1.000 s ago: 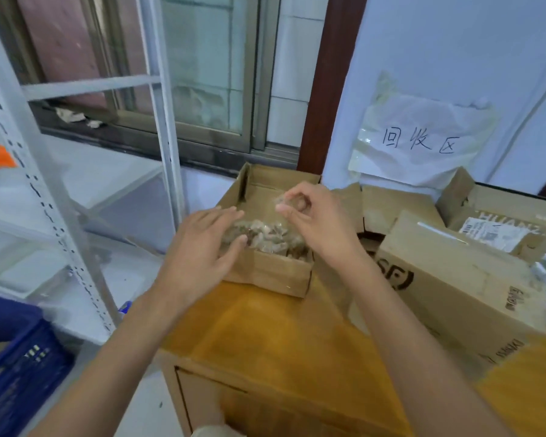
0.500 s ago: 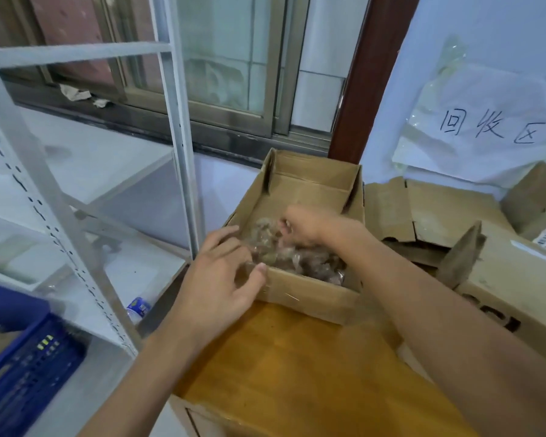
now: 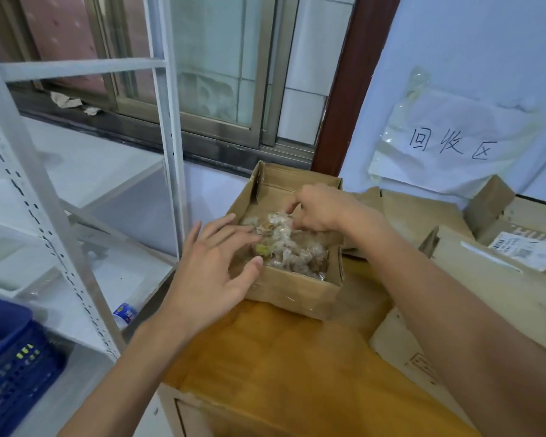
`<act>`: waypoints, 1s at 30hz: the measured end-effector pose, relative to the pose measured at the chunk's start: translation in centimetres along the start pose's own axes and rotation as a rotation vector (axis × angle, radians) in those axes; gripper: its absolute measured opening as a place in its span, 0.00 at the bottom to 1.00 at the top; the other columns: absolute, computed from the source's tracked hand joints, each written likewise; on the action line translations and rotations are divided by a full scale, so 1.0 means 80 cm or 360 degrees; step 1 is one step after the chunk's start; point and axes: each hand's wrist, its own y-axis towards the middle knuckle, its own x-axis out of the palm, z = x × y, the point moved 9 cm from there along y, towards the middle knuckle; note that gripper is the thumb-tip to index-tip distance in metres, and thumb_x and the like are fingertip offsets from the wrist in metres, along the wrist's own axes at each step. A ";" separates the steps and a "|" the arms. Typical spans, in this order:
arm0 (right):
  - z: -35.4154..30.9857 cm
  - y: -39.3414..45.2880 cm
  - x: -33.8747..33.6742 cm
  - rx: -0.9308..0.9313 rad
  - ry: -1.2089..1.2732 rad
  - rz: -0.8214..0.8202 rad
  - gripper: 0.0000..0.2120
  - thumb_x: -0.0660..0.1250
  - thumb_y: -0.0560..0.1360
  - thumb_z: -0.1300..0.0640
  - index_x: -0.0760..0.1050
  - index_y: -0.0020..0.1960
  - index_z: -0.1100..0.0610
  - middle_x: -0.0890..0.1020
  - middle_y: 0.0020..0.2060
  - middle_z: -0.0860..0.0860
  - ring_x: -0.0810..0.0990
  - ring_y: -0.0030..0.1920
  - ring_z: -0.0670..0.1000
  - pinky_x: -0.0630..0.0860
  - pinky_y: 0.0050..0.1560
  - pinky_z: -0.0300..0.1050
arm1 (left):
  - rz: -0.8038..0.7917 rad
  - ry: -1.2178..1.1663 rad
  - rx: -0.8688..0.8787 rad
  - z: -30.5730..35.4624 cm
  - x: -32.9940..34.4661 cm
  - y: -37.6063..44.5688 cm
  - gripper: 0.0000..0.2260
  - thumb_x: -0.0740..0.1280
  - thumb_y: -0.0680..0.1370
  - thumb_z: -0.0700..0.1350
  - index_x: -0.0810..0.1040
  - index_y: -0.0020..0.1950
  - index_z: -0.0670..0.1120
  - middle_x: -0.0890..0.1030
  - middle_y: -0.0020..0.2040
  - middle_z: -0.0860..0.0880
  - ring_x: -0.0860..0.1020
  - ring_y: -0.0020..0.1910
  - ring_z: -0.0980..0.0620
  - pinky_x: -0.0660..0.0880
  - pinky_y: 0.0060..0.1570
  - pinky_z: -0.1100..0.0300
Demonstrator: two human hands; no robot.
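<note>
Brown box (image 3: 297,290), clear packets (image 3: 292,247), orange tabletop (image 3: 281,367)

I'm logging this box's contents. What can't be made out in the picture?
Head view:
1. Clear packets: contents blurred behind crinkled wrap; the right hand pinching them hides the far ones.
2. Cardboard box: near-left corner covered by the left hand.
3. Shipping label: print too small.
4. Blue crate: cut off by the left edge.

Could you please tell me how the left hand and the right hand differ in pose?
The left hand has fingers spread and nearly straight; the right hand has fingers curled. The left hand lies over the cardboard box at its near left corner; the right hand pinches the clear wrappers inside. Both reach over the same box.
</note>
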 end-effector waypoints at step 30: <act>0.267 -0.454 -0.029 0.0560 0.0783 0.0443 0.13 0.67 0.82 0.44 0.82 0.57 0.53 0.84 0.49 0.53 0.84 0.47 0.56 0.81 0.46 0.51 | -0.0549 -0.0384 0.0083 0.362 0.138 0.008 0.25 0.53 0.84 0.65 0.72 0.76 0.55 0.73 0.74 0.54 0.72 0.72 0.50 0.70 0.68 0.49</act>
